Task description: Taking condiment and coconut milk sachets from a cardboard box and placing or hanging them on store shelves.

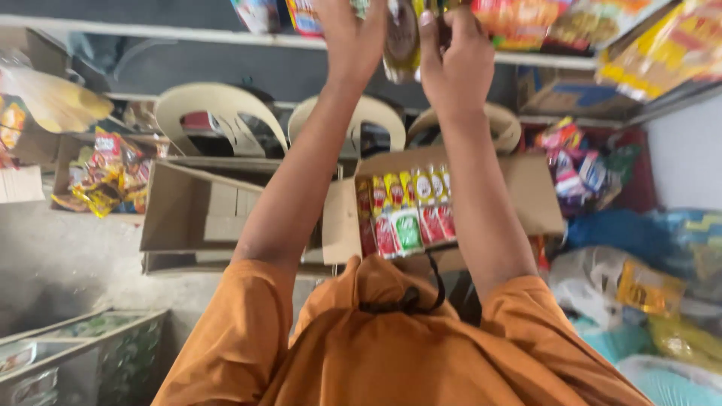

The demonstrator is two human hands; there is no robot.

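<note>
Glossy packet: a dark pouch [402, 37] held up between both hands at the shelf [150, 31].
Left grip [353, 34]: fingers curled on its side.
Right grip [455, 60]: clasping the other side.
Below: open carton of sachets [410, 210].
Risk: pouch may slip into the carton.

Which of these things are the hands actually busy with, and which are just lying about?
In hand:
- left hand and right hand, both raised to the packet between them at the shelf
- hanging packets along that shelf

Lying about:
- open box of sachets
- empty cardboard box
- pale plastic chairs
- snack bags at the left
- blue bags at the right
</note>
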